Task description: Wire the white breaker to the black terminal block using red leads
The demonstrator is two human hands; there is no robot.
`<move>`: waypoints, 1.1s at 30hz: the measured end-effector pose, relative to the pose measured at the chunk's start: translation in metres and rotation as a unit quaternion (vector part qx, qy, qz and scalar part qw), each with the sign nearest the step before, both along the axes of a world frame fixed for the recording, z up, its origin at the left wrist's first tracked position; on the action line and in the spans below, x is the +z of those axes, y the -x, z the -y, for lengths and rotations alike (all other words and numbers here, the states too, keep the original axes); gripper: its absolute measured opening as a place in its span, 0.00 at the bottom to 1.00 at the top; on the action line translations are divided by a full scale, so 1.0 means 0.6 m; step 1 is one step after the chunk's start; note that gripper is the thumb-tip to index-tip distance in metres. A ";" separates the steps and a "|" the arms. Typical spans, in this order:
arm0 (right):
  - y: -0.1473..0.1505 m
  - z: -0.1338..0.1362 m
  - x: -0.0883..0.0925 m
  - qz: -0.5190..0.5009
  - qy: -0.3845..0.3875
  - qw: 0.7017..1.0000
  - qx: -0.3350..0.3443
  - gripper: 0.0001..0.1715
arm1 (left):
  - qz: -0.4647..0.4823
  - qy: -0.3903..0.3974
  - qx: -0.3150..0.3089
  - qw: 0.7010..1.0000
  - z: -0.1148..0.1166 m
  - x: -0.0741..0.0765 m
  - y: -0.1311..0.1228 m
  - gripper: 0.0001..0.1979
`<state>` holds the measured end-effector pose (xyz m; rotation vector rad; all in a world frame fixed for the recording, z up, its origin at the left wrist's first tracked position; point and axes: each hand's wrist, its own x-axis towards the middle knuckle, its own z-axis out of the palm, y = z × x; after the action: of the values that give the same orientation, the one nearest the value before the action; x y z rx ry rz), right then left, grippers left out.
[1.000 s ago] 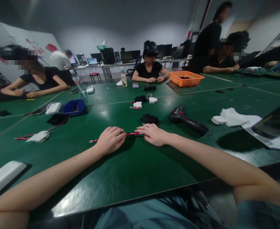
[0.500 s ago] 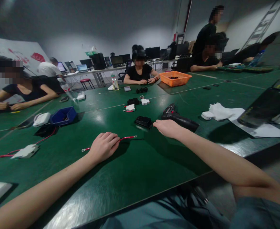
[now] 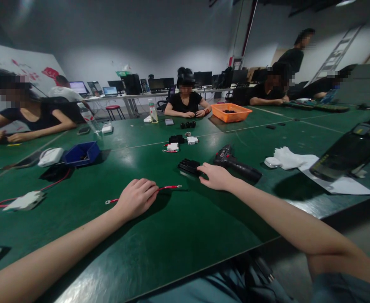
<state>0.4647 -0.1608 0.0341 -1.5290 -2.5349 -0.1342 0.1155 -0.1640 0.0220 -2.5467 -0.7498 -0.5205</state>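
My left hand is closed over the middle of a short red cable, whose metal ring terminals stick out on both sides. To the right, my right hand reaches a black plastic block with ridges on top. Its index fingertip is at the block's right end, and the thumb is spread below with a gap between them. Just beyond that hand lies a black cordless drill on its side. Farther up the table are white connector pieces, one with a red wire, beside a black piece.
On the left are a blue bin and a white block with red wires. At right, a dark bottle and a white cloth rest by paper. An orange basket stands near a person across the green table.
My right hand's thumb and index finger have spread apart at the black block's right end. My left hand keeps its hold on the red cable. The view has tilted up slightly.
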 end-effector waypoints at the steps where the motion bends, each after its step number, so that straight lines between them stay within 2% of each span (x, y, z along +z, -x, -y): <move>1: -0.001 -0.001 0.000 -0.005 -0.002 1.000 0.007 0.22 | 0.001 0.000 0.000 1.000 0.000 0.000 0.000 0.10; 5: -0.004 -0.005 0.000 -0.025 -0.035 0.999 0.015 0.21 | 0.000 -0.001 0.000 1.000 0.002 0.001 0.000 0.11; 8: -0.001 -0.007 -0.001 -0.046 -0.076 0.996 0.017 0.16 | 0.001 -0.007 0.003 1.000 0.002 0.001 0.000 0.11; 12: 0.006 -0.005 0.003 -0.127 -0.111 0.986 -0.015 0.12 | 0.008 -0.002 0.007 1.000 0.000 0.001 0.001 0.10; 15: 0.008 -0.002 0.009 -0.158 -0.094 0.981 -0.063 0.14 | 0.015 -0.001 0.018 1.000 -0.004 -0.001 0.003 0.10; 19: 0.008 -0.003 0.015 -0.116 -0.059 0.986 -0.100 0.19 | 0.011 -0.008 0.039 0.999 -0.009 -0.002 0.008 0.11; 26: 0.011 -0.004 0.012 -0.061 -0.007 0.994 -0.092 0.20 | 0.010 -0.010 0.054 0.998 -0.007 0.000 0.006 0.11; 33: 0.014 -0.002 0.015 -0.147 0.035 0.985 -0.089 0.24 | -0.011 -0.014 0.068 0.998 -0.005 0.003 0.004 0.11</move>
<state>0.4565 -0.1598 0.0431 -1.6611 -2.1967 0.1499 0.1128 -0.1607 0.0239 -2.4508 -0.8939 -0.4544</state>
